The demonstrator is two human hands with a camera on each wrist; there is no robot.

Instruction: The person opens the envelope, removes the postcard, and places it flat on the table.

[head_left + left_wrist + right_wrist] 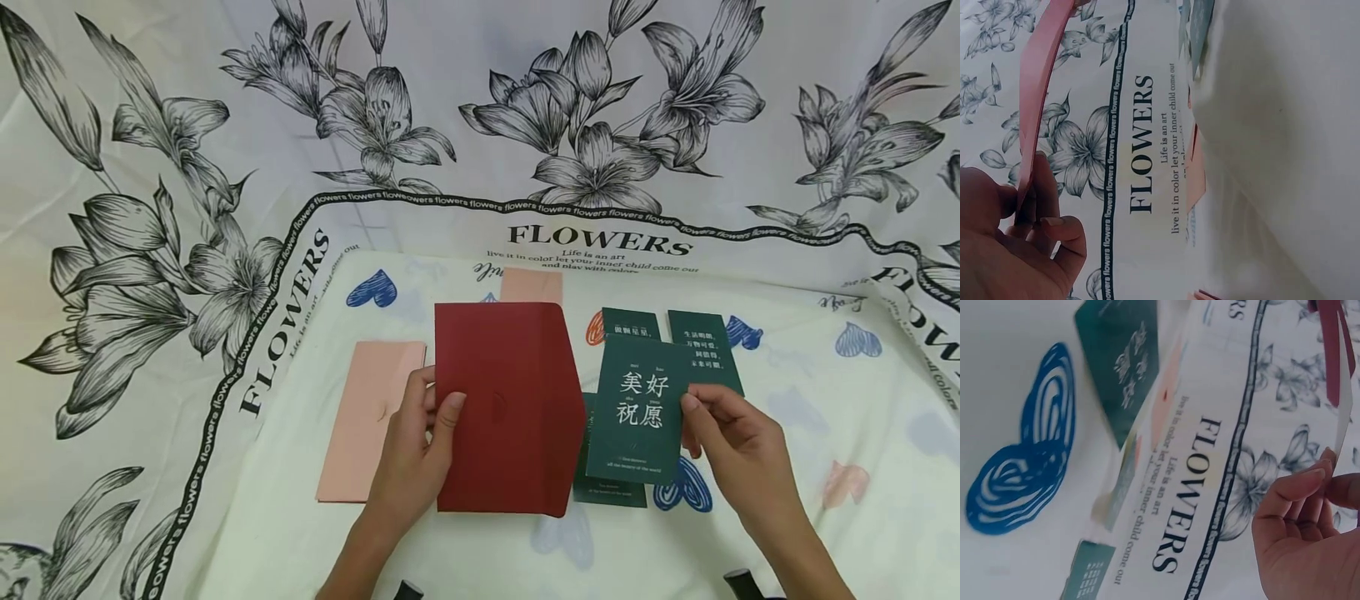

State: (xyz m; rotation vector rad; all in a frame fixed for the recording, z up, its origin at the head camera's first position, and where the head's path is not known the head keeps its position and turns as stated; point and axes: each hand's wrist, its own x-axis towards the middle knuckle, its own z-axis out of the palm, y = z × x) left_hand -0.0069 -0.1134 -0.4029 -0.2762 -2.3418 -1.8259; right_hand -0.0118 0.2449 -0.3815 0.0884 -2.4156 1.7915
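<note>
My left hand (411, 454) grips the left edge of a red envelope (498, 433), thumb in front and fingers behind. Its flap (562, 417) is unfolded and points right. A dark green card (637, 450) with large white characters is pinched at its right edge between the thumb and fingers of my right hand (742, 450). The card's left edge is close beside the flap in the head view. From the right wrist, the held card (1345, 419) shows nearly edge-on, overlapping the red envelope (1331, 362). The left wrist view shows the envelope (1038, 81) raised above the cloth.
More green cards (708, 354) lie on the patterned cloth (270, 500) behind and below the held card. A peach envelope (345, 433) lies at the left, partly behind my left hand. Another peach piece (532, 285) shows beyond the red envelope.
</note>
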